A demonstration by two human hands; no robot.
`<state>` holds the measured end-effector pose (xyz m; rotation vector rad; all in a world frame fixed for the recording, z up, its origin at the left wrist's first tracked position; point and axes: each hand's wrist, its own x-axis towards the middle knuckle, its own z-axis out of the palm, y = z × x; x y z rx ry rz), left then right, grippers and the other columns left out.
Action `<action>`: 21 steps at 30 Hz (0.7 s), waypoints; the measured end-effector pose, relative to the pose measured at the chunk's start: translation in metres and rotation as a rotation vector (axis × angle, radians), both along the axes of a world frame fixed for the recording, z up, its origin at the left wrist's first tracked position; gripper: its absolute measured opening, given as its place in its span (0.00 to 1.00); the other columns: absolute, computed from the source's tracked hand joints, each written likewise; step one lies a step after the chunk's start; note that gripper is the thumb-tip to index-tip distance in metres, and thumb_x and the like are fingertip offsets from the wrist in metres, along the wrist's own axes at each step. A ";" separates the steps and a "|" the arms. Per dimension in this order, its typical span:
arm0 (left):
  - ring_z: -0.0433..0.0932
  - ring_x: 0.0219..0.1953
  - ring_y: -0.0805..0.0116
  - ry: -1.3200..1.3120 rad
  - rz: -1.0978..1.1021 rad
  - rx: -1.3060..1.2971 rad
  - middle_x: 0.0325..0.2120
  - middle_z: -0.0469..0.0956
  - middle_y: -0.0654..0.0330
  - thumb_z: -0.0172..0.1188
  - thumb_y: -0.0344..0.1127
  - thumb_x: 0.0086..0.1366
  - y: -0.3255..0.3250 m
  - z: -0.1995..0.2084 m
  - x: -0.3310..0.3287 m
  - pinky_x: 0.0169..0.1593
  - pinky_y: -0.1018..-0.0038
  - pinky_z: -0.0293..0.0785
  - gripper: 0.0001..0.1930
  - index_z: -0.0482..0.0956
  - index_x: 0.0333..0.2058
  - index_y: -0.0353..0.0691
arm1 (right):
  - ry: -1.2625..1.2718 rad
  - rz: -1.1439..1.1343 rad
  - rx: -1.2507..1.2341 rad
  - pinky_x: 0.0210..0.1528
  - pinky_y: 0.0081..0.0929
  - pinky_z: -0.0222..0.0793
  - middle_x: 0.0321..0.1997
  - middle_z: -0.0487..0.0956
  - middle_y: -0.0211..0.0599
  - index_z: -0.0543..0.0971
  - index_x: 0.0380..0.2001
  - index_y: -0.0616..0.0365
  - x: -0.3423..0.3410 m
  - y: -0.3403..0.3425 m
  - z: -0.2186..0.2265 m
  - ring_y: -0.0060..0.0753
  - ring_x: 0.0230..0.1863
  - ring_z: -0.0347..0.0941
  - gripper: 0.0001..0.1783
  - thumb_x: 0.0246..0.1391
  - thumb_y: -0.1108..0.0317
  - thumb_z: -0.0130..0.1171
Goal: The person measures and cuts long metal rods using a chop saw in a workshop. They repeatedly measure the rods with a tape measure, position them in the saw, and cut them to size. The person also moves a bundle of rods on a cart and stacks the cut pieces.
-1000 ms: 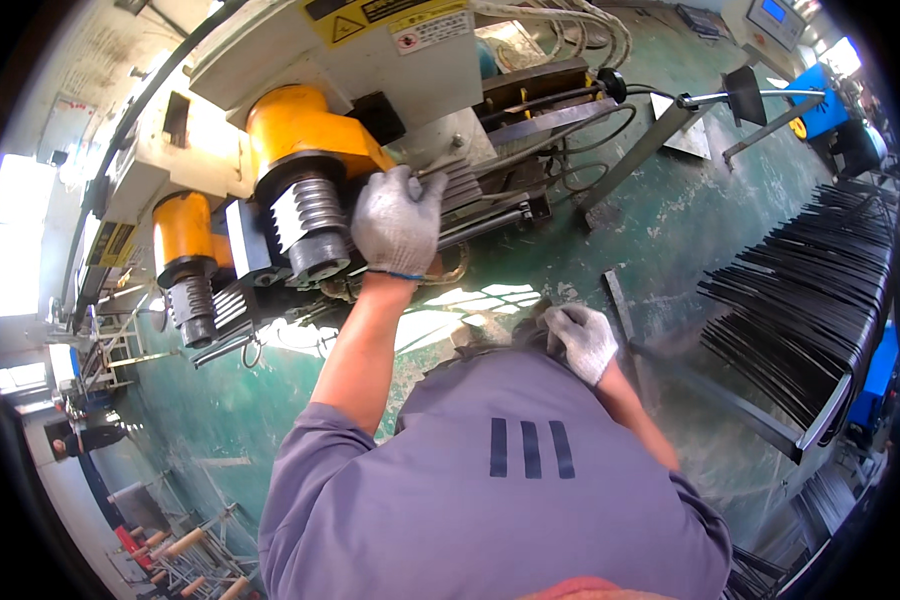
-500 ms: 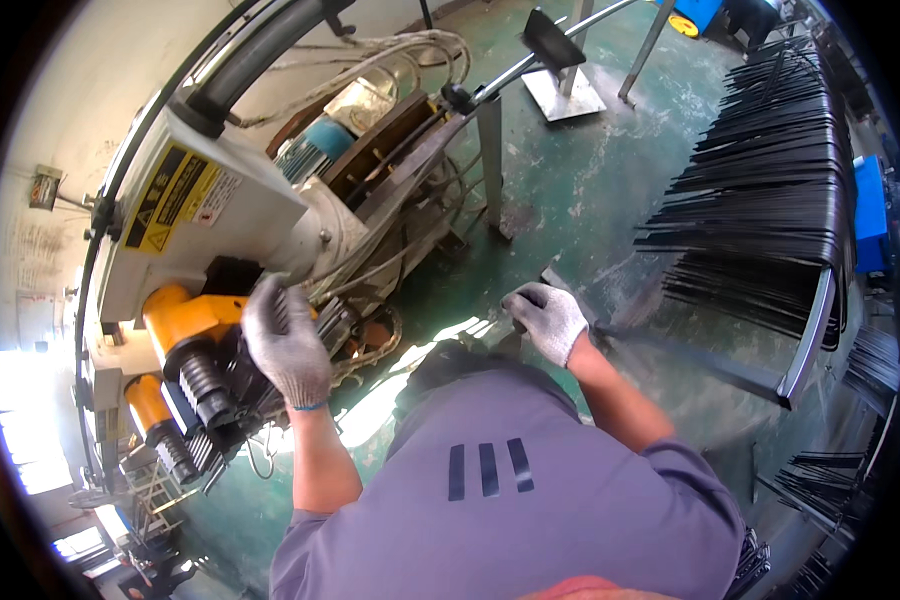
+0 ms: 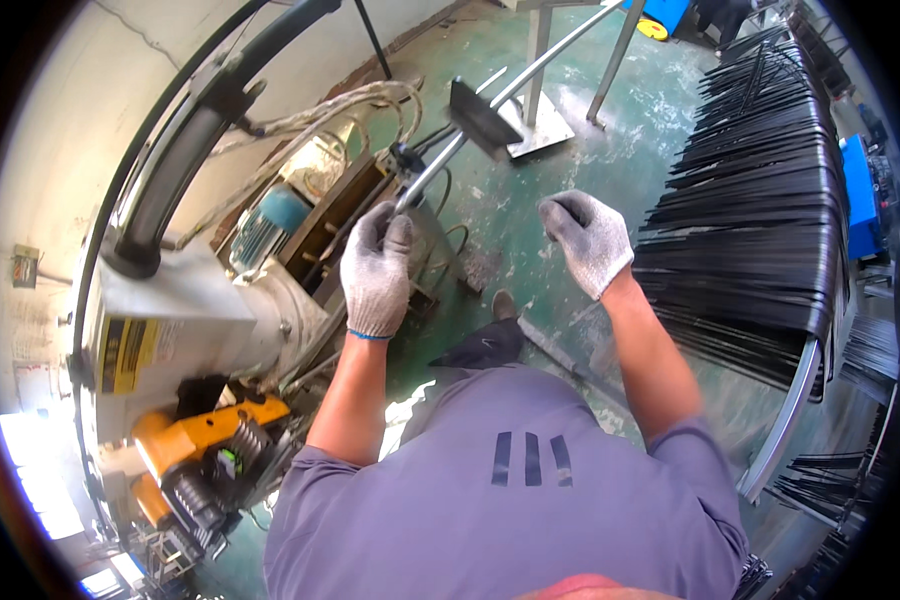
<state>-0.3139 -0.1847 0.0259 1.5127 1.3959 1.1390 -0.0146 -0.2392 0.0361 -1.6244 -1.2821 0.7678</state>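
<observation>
The person's left hand (image 3: 375,275), in a grey-white knitted glove with a blue cuff edge, is at the near end of a long, straight, silver metal rod (image 3: 570,46), its thumb and fingers bent; whether they grasp that end or merely overlap it, I cannot tell. The right hand (image 3: 590,240), in a matching glove, hangs well to the right of the rod's near end, fingers curled inward, and whether it is clenched on anything cannot be told. A dark, flat rectangular plate (image 3: 482,118) sits partway along the rod, beyond the left hand. Just right of the rod, a pale square metal base plate (image 3: 545,130) rests on the worn green floor (image 3: 635,110). Farther right of the rod, a dense row of thin black strips (image 3: 745,210) drapes over a rack with a curved silver metal rail (image 3: 785,425). Left of the rod are a ribbed teal motor (image 3: 283,208) and pale, looping hoses (image 3: 350,98); farther left stands a whitish metal machine housing (image 3: 195,290), with an orange-yellow metal fitting (image 3: 200,435) below it.
</observation>
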 end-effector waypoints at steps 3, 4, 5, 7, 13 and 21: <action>0.85 0.54 0.61 -0.046 -0.039 -0.094 0.53 0.88 0.47 0.70 0.48 0.81 0.046 -0.002 0.050 0.62 0.64 0.81 0.30 0.80 0.68 0.28 | -0.212 0.010 0.093 0.44 0.31 0.81 0.36 0.89 0.42 0.90 0.47 0.63 0.033 0.072 0.022 0.28 0.36 0.85 0.13 0.73 0.62 0.68; 0.85 0.57 0.58 0.024 -0.060 -0.059 0.58 0.87 0.45 0.70 0.49 0.81 0.059 -0.001 0.066 0.64 0.63 0.80 0.31 0.80 0.68 0.28 | -0.228 0.046 0.166 0.47 0.39 0.83 0.39 0.90 0.49 0.91 0.46 0.59 0.046 0.098 0.020 0.51 0.41 0.89 0.13 0.70 0.60 0.70; 0.84 0.58 0.60 0.055 -0.048 -0.024 0.58 0.87 0.46 0.68 0.51 0.83 0.068 0.001 0.083 0.66 0.63 0.79 0.31 0.80 0.69 0.28 | -0.332 0.081 0.220 0.47 0.38 0.83 0.40 0.90 0.49 0.90 0.47 0.59 0.057 0.122 0.021 0.50 0.41 0.89 0.12 0.70 0.61 0.70; 0.83 0.64 0.56 0.191 -0.072 0.034 0.64 0.85 0.42 0.66 0.53 0.84 0.090 -0.003 0.102 0.70 0.62 0.77 0.34 0.77 0.71 0.27 | -0.508 0.163 0.324 0.49 0.39 0.82 0.42 0.90 0.47 0.90 0.47 0.59 0.075 0.176 0.021 0.50 0.43 0.88 0.12 0.68 0.63 0.72; 0.80 0.71 0.47 0.230 -0.069 -0.099 0.70 0.79 0.36 0.69 0.53 0.81 0.110 -0.008 0.144 0.73 0.58 0.75 0.39 0.72 0.74 0.25 | -0.932 0.557 0.285 0.62 0.55 0.79 0.52 0.91 0.37 0.92 0.51 0.44 0.071 0.321 0.005 0.51 0.62 0.84 0.16 0.66 0.53 0.72; 0.76 0.75 0.42 0.108 0.233 -0.181 0.72 0.76 0.34 0.72 0.43 0.77 0.125 -0.006 0.206 0.77 0.57 0.71 0.37 0.72 0.73 0.22 | -0.653 1.405 -0.106 0.53 0.52 0.81 0.47 0.90 0.53 0.90 0.52 0.51 0.039 0.410 -0.038 0.65 0.51 0.86 0.16 0.74 0.54 0.62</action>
